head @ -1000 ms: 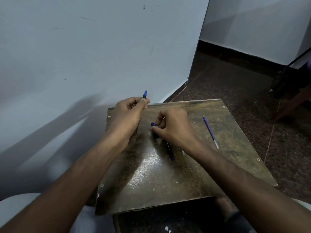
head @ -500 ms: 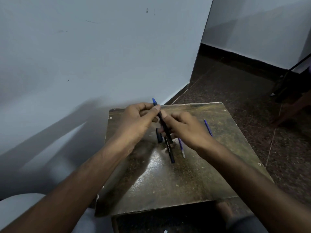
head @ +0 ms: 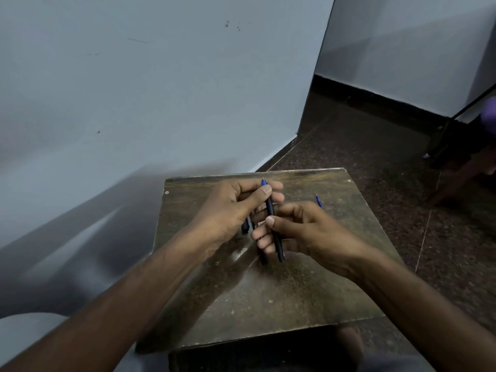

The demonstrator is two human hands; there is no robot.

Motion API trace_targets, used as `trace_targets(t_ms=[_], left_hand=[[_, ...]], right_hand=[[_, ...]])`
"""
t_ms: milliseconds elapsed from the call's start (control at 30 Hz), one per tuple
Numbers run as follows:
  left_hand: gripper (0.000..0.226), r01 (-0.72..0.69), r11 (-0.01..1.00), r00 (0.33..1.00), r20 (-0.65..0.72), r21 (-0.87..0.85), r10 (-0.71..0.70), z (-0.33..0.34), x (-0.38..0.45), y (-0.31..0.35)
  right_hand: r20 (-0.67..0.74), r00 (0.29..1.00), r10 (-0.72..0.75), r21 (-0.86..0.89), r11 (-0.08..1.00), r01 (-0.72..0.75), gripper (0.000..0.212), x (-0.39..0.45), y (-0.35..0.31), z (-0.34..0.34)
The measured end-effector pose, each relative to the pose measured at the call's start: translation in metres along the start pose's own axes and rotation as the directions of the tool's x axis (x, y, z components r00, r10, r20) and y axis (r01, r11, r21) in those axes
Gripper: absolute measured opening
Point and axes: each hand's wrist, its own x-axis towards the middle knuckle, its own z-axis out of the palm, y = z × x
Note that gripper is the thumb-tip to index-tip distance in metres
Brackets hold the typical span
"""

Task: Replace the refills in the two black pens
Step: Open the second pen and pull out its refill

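**Holding one pen in both hands above the desk**

Pinching the pen (head: 273, 224) with both hands, raised just over the desk (head: 295, 291). Left hand (head: 228, 208) closing thumb and forefinger on the upper end, close below the blue tip, probably to steady or twist the nose section. Right hand (head: 303, 229) pressing thumb against the barrel's middle, other fingers curling under and behind it, likely to keep the body from turning while the far end is being worked. Pointing the tip away from the wearer, the tail toward the chest, so both ends staying reachable and the joint sitting between the two grips.

Lying on the desk beneath the hands: a second dark pen (head: 261, 257), mostly hidden, only its near end showing beside the held one. Also peeking out under the left palm, a short dark piece (head: 244, 228), perhaps a cap; too hidden for telling. Resting well to the right, a thin blue refill (head: 318, 201), half covered by the right knuckles, seemingly waiting within easy reach.

Judging the step: opening or closing the first pen, not possible saying which from this view. Needing next a firm counter-twist with little bending, since a thin refill kinks easily. Risking small parts rolling off the tilted, glossy board.
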Motion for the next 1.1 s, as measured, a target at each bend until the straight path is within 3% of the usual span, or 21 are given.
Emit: trace_targets(t_ms=[200,300,367,500,567,700,767,867,967,1033,1100], left_hand=[[0.01,0.023,0.992,0.991,-0.132,0.12,-0.007,0.0,0.003,-0.009],[0.006,0.009,0.987,0.979,-0.202,0.162,0.024,0.004,0.001,-0.01],[0.021,0.014,0.978,0.963,-0.266,0.208,0.043,0.005,0.001,-0.007],[0.06,0.025,0.965,0.901,-0.425,0.261,0.092,0.006,0.001,-0.002],[0.058,0.031,0.951,0.922,-0.376,0.308,0.091,0.007,0.0,-0.002],[0.019,0.024,0.985,0.987,-0.158,0.172,0.004,0.004,-0.004,-0.001],[0.016,0.019,0.978,0.983,-0.183,0.208,0.02,0.0,-0.003,-0.002],[0.045,0.037,0.972,0.957,-0.287,0.231,0.032,-0.007,-0.001,0.0],[0.066,0.085,0.969,0.972,-0.231,0.231,-0.03,-0.009,0.001,0.0],[0.046,0.092,0.975,0.988,-0.143,0.201,-0.064,-0.007,0.002,0.001],[0.016,0.034,0.98,0.991,-0.131,0.194,-0.009,-0.005,0.003,0.0]], right_hand=[[-0.15,0.989,0.005,-0.069,0.997,-0.016,0.011,0.004,0.01,0.004],[-0.263,0.961,-0.088,-0.265,0.964,0.016,0.008,0.007,0.014,0.007],[-0.319,0.932,-0.171,-0.397,0.917,0.032,0.008,0.008,0.014,0.01],[-0.332,0.918,-0.218,-0.349,0.932,0.095,0.012,0.01,0.012,0.019],[-0.346,0.91,-0.229,-0.353,0.93,0.099,0.014,0.012,0.01,0.018],[-0.351,0.91,-0.222,-0.373,0.924,0.081,0.01,0.014,0.005,0.012],[-0.342,0.912,-0.227,-0.429,0.901,0.064,0.015,0.015,0.005,0.012],[-0.301,0.919,-0.253,-0.485,0.871,0.081,0.029,0.015,0.009,0.017],[-0.299,0.915,-0.272,-0.476,0.873,0.104,0.03,0.013,0.01,0.018],[-0.315,0.909,-0.273,-0.474,0.875,0.099,0.028,0.012,0.009,0.016],[-0.324,0.909,-0.263,-0.479,0.874,0.082,0.028,0.013,0.008,0.015]])
